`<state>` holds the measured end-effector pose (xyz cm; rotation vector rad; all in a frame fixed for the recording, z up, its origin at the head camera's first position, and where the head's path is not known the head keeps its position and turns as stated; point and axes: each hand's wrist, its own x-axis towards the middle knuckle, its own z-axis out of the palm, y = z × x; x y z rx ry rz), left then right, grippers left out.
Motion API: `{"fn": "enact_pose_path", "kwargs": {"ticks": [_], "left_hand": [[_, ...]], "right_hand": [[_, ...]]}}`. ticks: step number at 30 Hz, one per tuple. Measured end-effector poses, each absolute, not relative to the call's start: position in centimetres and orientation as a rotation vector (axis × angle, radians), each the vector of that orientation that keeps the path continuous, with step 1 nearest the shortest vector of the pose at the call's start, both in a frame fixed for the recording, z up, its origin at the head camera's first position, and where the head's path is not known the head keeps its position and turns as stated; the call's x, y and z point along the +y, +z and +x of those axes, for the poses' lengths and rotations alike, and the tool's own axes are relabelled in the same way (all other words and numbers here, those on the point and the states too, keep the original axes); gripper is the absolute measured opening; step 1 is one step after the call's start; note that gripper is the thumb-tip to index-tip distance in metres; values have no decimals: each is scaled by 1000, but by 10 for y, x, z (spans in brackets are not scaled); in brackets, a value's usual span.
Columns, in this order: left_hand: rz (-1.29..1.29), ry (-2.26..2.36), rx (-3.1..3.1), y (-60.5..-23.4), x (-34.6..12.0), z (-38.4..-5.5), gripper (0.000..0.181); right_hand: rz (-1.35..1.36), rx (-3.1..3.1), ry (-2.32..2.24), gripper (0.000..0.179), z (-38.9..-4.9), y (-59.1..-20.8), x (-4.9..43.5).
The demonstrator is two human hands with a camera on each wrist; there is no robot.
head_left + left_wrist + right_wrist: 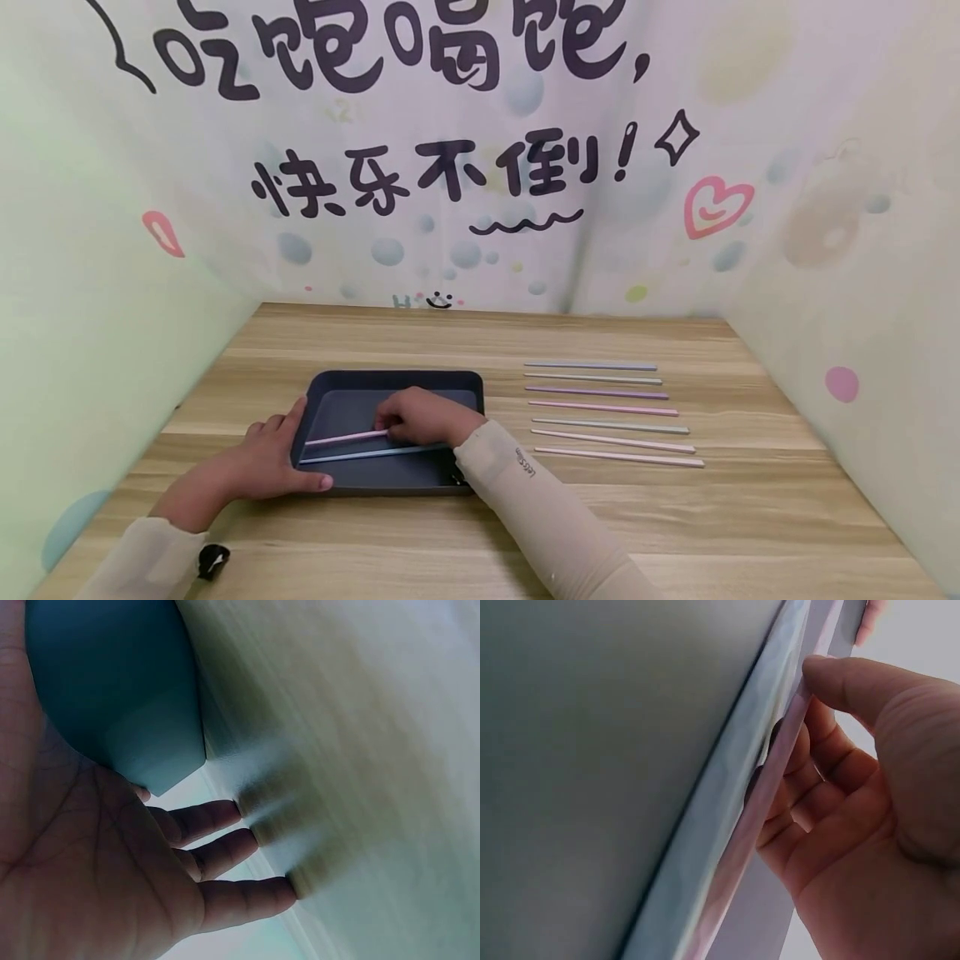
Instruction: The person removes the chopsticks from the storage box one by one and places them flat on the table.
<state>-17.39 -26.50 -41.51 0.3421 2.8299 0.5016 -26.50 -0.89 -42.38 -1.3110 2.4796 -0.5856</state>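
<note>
A dark rectangular tray sits on the wooden table. Inside it lies a light blue chopstick, running roughly left to right. Just behind that one, a pink chopstick is pinched between the thumb and fingers of my right hand; the right wrist view shows the pink chopstick close beside the blue one. My left hand rests against the tray's left end, thumb along the front rim and fingers spread on the outer side. In the left wrist view its fingertips touch the tabletop.
Right of the tray, several chopsticks in purple, pink, green, white and other pale colours lie side by side in a loose column. A printed cloth hangs at the table's back edge, with pale walls on both sides.
</note>
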Motion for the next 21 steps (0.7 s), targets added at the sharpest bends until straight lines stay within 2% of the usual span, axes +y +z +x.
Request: {"fn": "enact_pose_path", "kwargs": {"ticks": [14, 21], "left_hand": [[355, 505, 2823, -410, -264, -173, 129], [341, 485, 2830, -410, -264, -174, 130]], "right_hand": [[-1381, 2591, -553, 14, -267, -411, -5], [-1390, 2586, -579, 16, -259, -391, 0]]}}
